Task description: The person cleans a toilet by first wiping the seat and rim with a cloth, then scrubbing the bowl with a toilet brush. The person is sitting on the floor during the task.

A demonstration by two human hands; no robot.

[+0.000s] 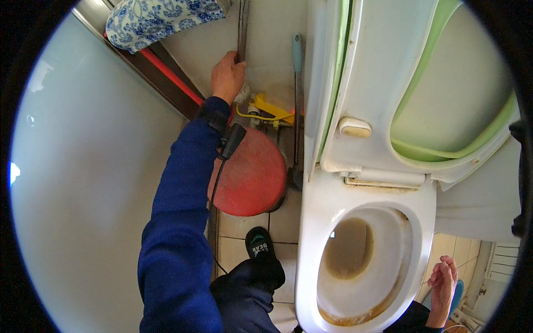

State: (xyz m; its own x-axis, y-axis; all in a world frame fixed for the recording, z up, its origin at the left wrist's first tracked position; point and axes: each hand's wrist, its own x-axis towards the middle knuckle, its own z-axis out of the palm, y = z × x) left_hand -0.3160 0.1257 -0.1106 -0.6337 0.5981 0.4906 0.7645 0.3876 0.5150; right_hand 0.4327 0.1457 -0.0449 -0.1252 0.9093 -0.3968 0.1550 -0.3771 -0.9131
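My left hand (228,78) is wrapped around the lower part of a long brown handle (243,29) near the wall. A whitish, bristly end (242,93) shows just below the fist, partly hidden, so it looks like a brush. My right hand (444,283) hangs beside the toilet bowl (308,249), fingers loosely curled and nothing visible in it. The bowl stands with lid and green-edged seat (370,83) raised. Brown stains line its inside (399,283), and murky water (349,249) lies at the bottom.
A round red-topped object (254,175) is under my left forearm. Behind it are a yellow fixture with cable (270,109) and a blue-handled plunger-like tool (297,54). A red pole (170,77) and blue-patterned cloth (162,23) are upper left. A pale panel (83,175) borders the left.
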